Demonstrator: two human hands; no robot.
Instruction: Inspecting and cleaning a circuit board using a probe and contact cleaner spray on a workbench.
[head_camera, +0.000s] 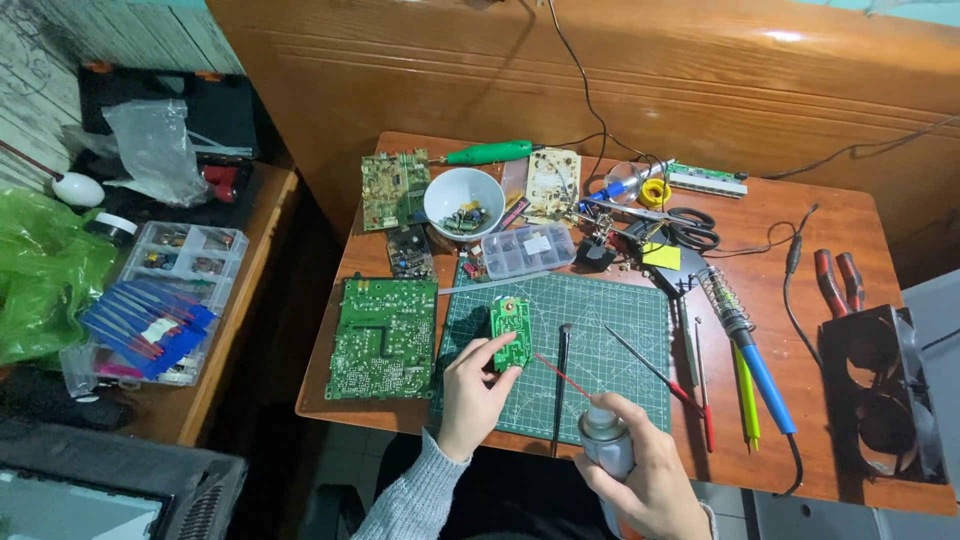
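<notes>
The left hand (472, 390) holds a small green circuit board (511, 333) upright over the green cutting mat (600, 330), its fingers (490, 350) grasping the lower edge of the board. The right hand (650, 480) is clenched around a silver spray can (606, 440) at the near edge of the table (850, 230); a thin red straw (562, 377) runs from the can's nozzle up toward the small board, its tip just beside the board's lower right corner. A grey knitted sleeve (410, 500) covers the left forearm.

On the mat, just right of the board, a dark slim tool (561, 380) lies lengthwise. To the left of the mat lies a large green circuit board (383, 338), flat on the table. Behind the mat stand a white bowl (463, 200) with small parts in it, a clear compartment box (527, 249), another green board (394, 188) and a green-handled rotary tool (490, 153). To the right of the mat a soldering iron with a blue handle (765, 380) rests in a coiled holder (725, 298), with a yellow tool (747, 395) and red-tipped probes (690, 395) beside it. Black scissors (695, 228) and red-handled pliers (835, 280) lie farther right, near a black fan unit (885, 390).

On a side table (240, 300) to the left sit a clear organiser tray (190, 255) and blue packets (145, 325).
</notes>
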